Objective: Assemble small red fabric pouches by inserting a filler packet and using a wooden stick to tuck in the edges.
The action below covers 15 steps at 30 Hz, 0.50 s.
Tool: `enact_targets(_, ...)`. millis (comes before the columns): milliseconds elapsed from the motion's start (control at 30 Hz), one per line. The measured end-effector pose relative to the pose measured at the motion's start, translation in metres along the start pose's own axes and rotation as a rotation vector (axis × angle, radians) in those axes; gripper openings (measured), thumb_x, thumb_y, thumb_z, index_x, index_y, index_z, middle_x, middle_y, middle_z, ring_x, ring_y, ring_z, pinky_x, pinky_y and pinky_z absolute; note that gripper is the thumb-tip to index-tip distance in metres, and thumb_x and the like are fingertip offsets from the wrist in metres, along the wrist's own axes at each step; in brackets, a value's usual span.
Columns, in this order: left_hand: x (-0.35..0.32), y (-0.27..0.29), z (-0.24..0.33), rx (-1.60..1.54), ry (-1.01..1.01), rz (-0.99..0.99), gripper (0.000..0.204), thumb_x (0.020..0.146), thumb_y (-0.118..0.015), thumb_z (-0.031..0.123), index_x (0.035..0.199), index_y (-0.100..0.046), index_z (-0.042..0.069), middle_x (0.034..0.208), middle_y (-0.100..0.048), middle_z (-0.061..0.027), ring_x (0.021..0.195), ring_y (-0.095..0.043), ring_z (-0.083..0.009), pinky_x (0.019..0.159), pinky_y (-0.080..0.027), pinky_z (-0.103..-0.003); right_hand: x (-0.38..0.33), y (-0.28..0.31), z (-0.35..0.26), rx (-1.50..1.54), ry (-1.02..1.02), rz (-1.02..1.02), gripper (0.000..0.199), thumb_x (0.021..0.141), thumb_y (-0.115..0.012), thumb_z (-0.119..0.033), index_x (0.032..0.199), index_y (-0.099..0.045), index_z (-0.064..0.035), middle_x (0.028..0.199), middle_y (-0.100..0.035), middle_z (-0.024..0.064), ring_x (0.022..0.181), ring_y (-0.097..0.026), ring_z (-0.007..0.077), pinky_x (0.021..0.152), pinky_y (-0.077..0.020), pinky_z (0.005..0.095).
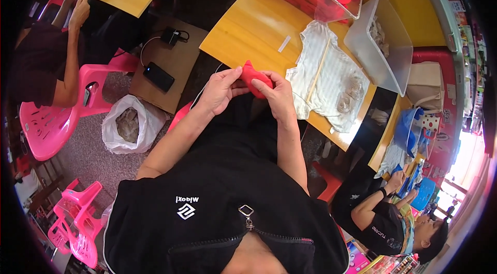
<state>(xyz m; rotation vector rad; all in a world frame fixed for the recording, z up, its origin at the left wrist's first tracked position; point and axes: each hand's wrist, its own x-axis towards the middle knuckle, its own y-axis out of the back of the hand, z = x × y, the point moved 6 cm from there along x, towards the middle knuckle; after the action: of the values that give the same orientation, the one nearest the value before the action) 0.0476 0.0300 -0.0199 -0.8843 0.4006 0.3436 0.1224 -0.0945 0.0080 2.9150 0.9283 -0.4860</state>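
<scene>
A small red fabric piece [253,78], rounded with a pointed tip, is held up in front of me between both hands. My left hand [221,90] pinches its left edge between thumb and fingers. My right hand [278,97] grips its right side, the thumb pressed on its face. The yellow table [246,28] is just beyond my hands. Right of them, a white cloth [331,74] lies on it, with a thin wooden stick [318,69] and a crumpled clear plastic bundle [352,92] on top.
At the table's far side stand a clear box [336,12] of red fabric pieces and a translucent bin [398,67]. To my left are a white sack [111,126], a phone [158,77] on a board and a pink chair [46,131]. Other people work at left and right.
</scene>
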Motion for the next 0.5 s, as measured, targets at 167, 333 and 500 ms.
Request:
enact_targets(167, -0.005, -0.001, 0.012, 0.214, -0.059, -0.116, 0.033, 0.096, -0.05, 0.031, 0.098, -0.065, 0.002, 0.092, -0.068, -0.0073, 0.086, -0.065, -0.0154, 0.077, -0.052, -0.03, -0.001, 0.006, 0.007, 0.317, -0.103, -0.059, 0.026, 0.079, -0.073, -0.011, 0.099, -0.063, 0.001, 0.09, -0.064, 0.0043, 0.08, -0.059, 0.0092, 0.073, -0.0482, 0.0236)
enact_targets(333, -0.005, 0.008, 0.033, 0.191, -0.087, -0.131, 0.041, 0.097, -0.047, 0.037, 0.098, -0.065, 0.001, 0.086, -0.067, -0.0059, 0.079, -0.064, -0.0146, 0.072, -0.052, -0.028, -0.001, 0.012, -0.002, 0.214, -0.147, -0.095, 0.023, 0.078, -0.073, -0.01, 0.097, -0.064, 0.001, 0.087, -0.064, 0.0027, 0.077, -0.059, 0.008, 0.074, -0.0474, 0.0221)
enact_targets(500, -0.004, -0.007, 0.046, 0.718, -0.328, -0.074, 0.028, 0.094, -0.053, 0.025, 0.09, -0.062, 0.0, 0.069, -0.058, -0.0008, 0.062, -0.053, -0.0085, 0.059, -0.045, -0.023, -0.002, -0.004, -0.016, 0.046, -0.119, -0.125, 0.025, 0.077, -0.075, -0.012, 0.096, -0.065, 0.0006, 0.085, -0.064, 0.0016, 0.075, -0.058, 0.007, 0.071, -0.0468, 0.0205)
